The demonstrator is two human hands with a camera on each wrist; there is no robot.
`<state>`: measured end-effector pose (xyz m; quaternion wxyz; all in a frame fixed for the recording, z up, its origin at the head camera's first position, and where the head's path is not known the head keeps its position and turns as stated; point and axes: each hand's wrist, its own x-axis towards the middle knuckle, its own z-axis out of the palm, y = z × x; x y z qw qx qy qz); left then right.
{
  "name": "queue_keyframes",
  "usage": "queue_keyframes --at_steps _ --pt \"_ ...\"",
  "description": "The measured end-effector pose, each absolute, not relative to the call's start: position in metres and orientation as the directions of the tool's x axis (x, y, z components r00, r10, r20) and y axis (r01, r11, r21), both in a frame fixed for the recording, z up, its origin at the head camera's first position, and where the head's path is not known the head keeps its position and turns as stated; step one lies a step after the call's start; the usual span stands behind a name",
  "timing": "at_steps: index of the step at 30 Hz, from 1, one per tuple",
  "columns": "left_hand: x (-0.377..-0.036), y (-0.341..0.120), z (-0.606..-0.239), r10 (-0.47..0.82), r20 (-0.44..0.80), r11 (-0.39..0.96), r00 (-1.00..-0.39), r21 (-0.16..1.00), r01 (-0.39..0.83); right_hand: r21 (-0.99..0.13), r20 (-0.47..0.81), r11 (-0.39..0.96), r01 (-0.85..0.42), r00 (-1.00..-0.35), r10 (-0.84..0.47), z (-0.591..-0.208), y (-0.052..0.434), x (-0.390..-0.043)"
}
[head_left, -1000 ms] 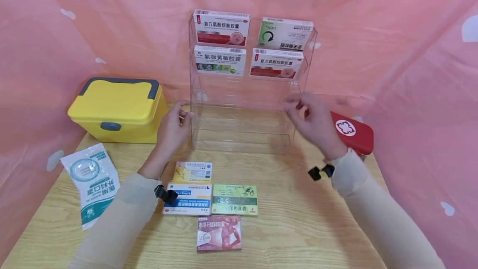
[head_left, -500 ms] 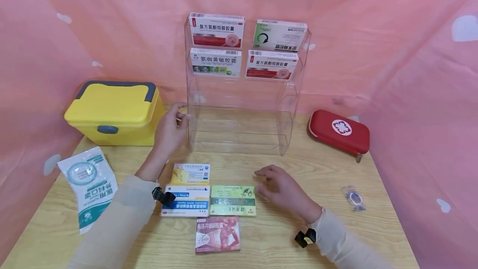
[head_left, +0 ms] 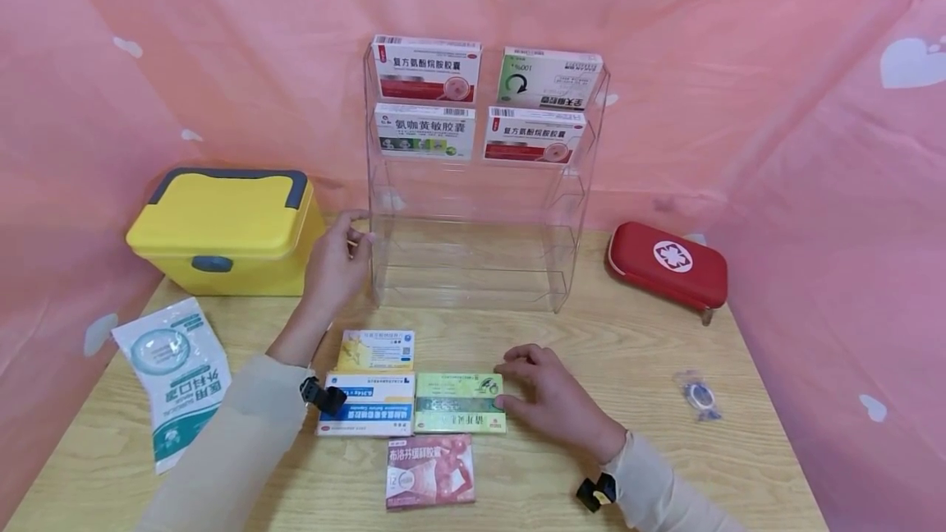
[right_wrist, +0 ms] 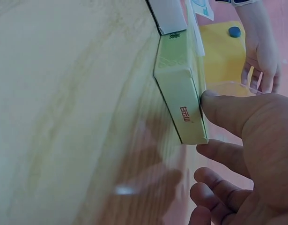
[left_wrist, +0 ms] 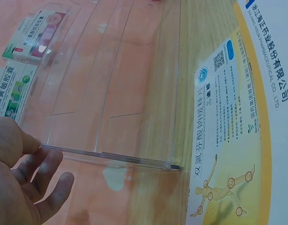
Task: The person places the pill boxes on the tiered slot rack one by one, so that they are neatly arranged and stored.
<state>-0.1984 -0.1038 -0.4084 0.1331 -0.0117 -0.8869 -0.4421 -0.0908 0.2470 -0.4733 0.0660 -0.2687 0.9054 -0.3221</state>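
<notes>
My left hand pinches the left side edge of a clear acrylic display rack between thumb and forefinger; the other fingers hang free in the left wrist view. Four-sided medicine boxes, such as a red-and-white box, fill the rack's upper two tiers. At the table's middle, my right hand has its thumb on the right end of a green medicine box and its forefinger at the far corner. That box lies flat, beside a blue-and-white box. A yellow-and-white box and a pink box lie around them.
A yellow storage case stands at the left, with a surgical mask packet before it. At the right lie a red first-aid pouch and a small wrapped roll. Pink cloth hangs behind.
My right hand has come down from the rack's right side to the green box, and its thumb and forefinger now touch it. The left hand stays at the rack's edge.
</notes>
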Motion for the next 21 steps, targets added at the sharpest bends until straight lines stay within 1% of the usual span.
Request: queue_keyframes --at_steps 6,12,15,21 --pt "-0.198 -0.103 -0.410 -0.099 0.268 0.614 -0.958 0.774 0.153 -0.620 0.046 0.650 -0.439 -0.848 -0.528 -0.476 0.246 -0.089" --pt "-0.199 -0.102 -0.409 -0.098 0.285 0.615 -0.954 0.771 0.167 -0.632 0.077 0.645 -0.430 -0.863 -0.500 -0.476 0.247 -0.092" --pt "-0.198 -0.102 -0.409 -0.097 0.281 0.614 -0.955 0.772 0.165 -0.633 0.124 0.638 -0.438 -0.871 -0.475 -0.476 0.246 -0.096" --pt "-0.197 -0.103 -0.409 -0.097 0.290 0.611 -0.952 0.772 0.173 -0.635 0.249 0.604 -0.482 -0.868 -0.430 -0.476 0.245 -0.101"
